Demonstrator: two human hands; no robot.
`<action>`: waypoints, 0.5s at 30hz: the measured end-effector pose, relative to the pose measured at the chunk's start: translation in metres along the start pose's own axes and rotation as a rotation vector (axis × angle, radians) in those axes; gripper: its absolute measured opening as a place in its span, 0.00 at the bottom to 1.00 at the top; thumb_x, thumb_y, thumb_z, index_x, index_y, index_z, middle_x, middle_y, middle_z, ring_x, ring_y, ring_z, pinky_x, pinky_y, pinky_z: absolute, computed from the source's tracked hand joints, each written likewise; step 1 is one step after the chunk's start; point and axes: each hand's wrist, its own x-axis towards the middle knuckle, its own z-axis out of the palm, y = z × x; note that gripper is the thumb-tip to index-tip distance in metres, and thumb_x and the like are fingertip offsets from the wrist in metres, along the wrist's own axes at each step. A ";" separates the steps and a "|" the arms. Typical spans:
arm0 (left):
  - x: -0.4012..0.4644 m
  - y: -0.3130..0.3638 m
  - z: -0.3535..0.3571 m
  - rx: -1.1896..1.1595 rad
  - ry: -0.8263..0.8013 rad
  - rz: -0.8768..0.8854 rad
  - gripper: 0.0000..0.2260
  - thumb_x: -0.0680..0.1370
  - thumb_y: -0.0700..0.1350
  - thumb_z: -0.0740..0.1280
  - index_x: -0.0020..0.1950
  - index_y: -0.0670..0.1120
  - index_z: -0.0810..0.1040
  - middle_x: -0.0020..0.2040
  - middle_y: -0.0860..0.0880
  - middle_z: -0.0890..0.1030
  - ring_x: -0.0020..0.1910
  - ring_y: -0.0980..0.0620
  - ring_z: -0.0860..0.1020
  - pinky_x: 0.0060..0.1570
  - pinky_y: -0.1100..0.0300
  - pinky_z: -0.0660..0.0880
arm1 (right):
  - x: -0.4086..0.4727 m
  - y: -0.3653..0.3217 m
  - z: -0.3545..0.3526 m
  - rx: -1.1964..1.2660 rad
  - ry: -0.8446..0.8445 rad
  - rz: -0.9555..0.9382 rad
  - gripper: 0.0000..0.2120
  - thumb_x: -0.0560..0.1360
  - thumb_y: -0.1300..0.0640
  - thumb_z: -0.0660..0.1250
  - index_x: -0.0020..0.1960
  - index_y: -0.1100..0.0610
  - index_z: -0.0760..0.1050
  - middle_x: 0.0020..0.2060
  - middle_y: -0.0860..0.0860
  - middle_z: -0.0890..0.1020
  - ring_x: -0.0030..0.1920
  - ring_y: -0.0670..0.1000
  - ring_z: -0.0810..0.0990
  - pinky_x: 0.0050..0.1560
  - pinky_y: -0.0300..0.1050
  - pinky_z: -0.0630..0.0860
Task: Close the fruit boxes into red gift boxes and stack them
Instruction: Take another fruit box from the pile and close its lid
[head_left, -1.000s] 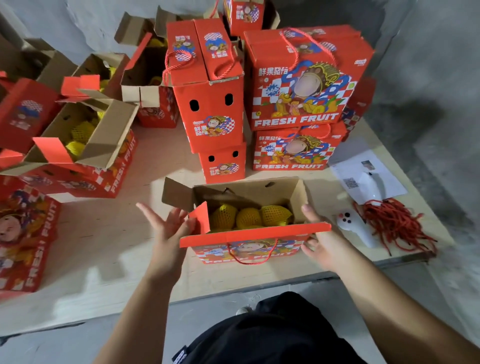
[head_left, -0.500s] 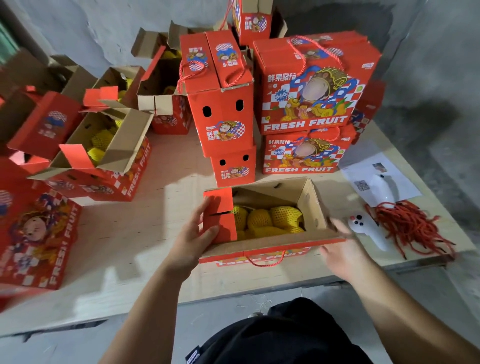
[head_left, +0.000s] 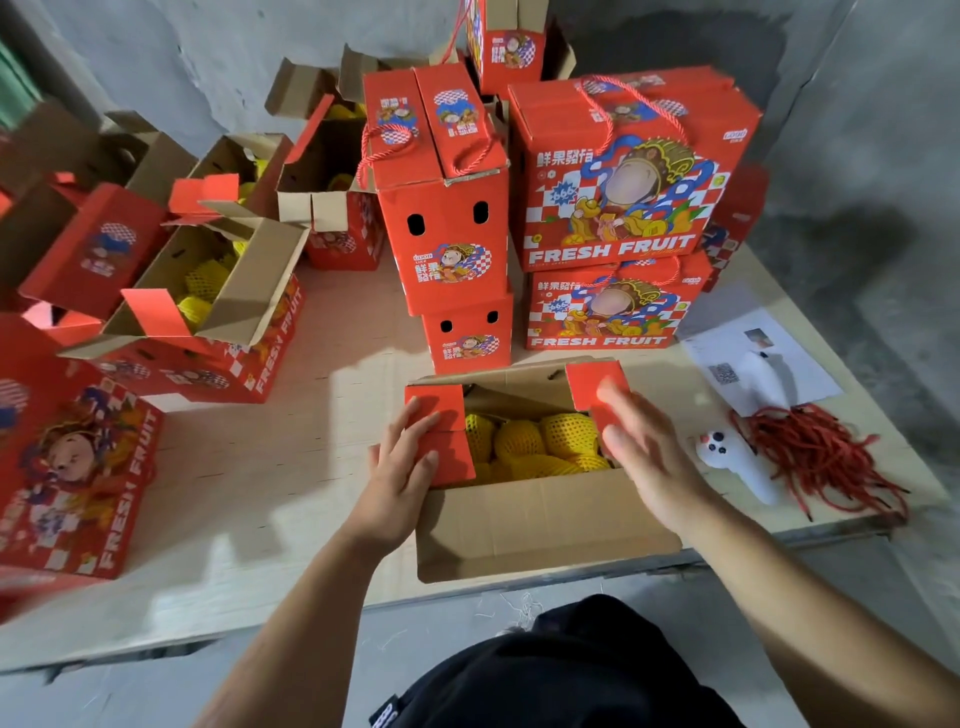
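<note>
Open fruit box sits at the near edge of the surface, front brown cardboard flap folded out toward the person. Left hand lies with straight fingers pressing flat on the left red side flap, folding it inward over the fruit. Right hand, fingers extended and a bit blurred, pushes the right red side flap, which stands tilted up; neither hand curls around anything. Yellow fruit in foam mesh sleeves shows between the two flaps. Behind the box, closed red gift boxes stacked two high, rope handles on top, "FRESH FRUIT" print. More open boxes at left. Surface is pale plywood-like board; grey rough concrete wall behind. At right, a white gun-shaped tool beside a pile of red cords and a paper sheet.
</note>
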 end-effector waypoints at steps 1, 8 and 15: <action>0.000 0.000 0.001 0.003 0.021 0.015 0.21 0.84 0.54 0.54 0.78 0.56 0.68 0.81 0.60 0.57 0.77 0.69 0.53 0.74 0.58 0.52 | -0.004 0.009 -0.001 -0.169 -0.068 -0.042 0.30 0.83 0.35 0.51 0.79 0.49 0.69 0.80 0.39 0.62 0.81 0.41 0.52 0.81 0.50 0.54; 0.002 0.002 -0.001 0.009 -0.030 0.021 0.22 0.85 0.57 0.52 0.78 0.58 0.67 0.82 0.62 0.56 0.81 0.61 0.51 0.69 0.73 0.42 | -0.013 0.032 -0.039 -0.387 -0.311 -0.204 0.25 0.84 0.64 0.57 0.80 0.50 0.65 0.83 0.40 0.51 0.83 0.44 0.48 0.82 0.47 0.51; 0.009 0.022 -0.004 -0.138 -0.063 -0.122 0.21 0.81 0.56 0.53 0.73 0.66 0.71 0.79 0.61 0.57 0.76 0.61 0.54 0.79 0.49 0.47 | -0.014 0.043 -0.060 -0.668 -0.363 -0.290 0.48 0.72 0.71 0.73 0.82 0.42 0.58 0.84 0.43 0.42 0.83 0.45 0.43 0.79 0.46 0.57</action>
